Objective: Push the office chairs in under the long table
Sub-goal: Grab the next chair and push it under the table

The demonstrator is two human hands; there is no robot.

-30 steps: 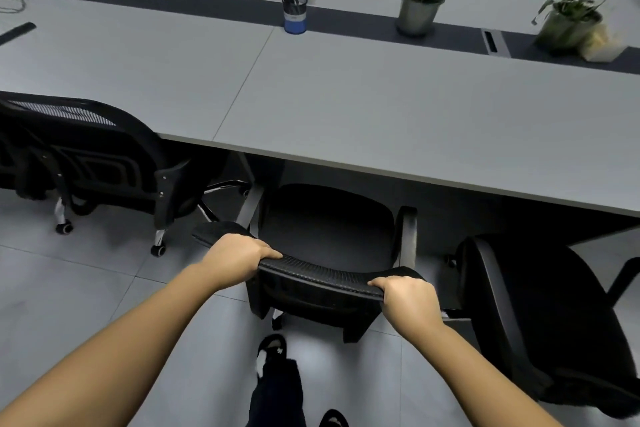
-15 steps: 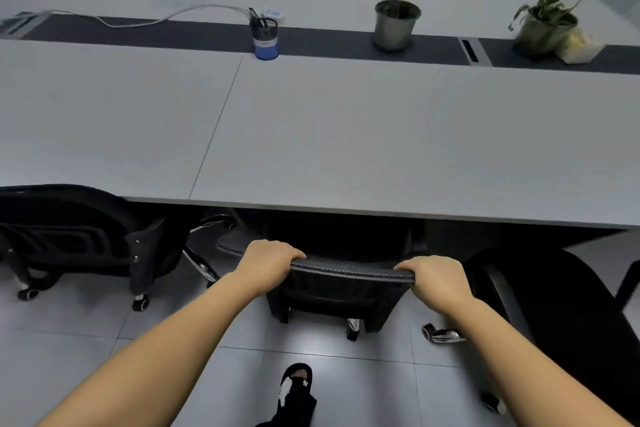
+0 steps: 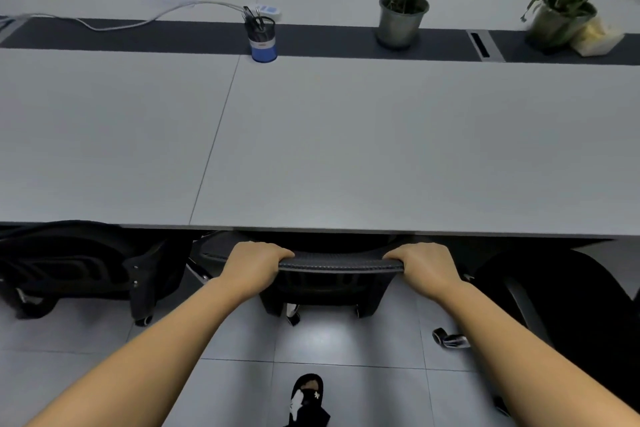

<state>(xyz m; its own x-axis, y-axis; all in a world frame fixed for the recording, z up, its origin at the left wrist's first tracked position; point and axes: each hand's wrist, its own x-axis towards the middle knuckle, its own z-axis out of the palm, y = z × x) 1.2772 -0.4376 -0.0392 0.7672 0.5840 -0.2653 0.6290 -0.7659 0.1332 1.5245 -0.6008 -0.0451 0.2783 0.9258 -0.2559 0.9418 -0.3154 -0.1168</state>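
Both hands are holding the curved top edge of the black mesh-backed office chair (image 3: 341,265), the left hand (image 3: 254,263) with its grip closed around the left end and the right hand (image 3: 424,263) with its grip closed around the right end. The chair seat is sitting hidden under the long grey counter (image 3: 346,149), and the backrest is standing just beside the counter's near edge. A second black office chair (image 3: 79,267) is standing to the left, partly under the counter, and a third black chair (image 3: 571,305) is standing to the right. A blue pen holder (image 3: 263,38) and two potted green plants (image 3: 401,17) are resting on the counter's dark middle strip
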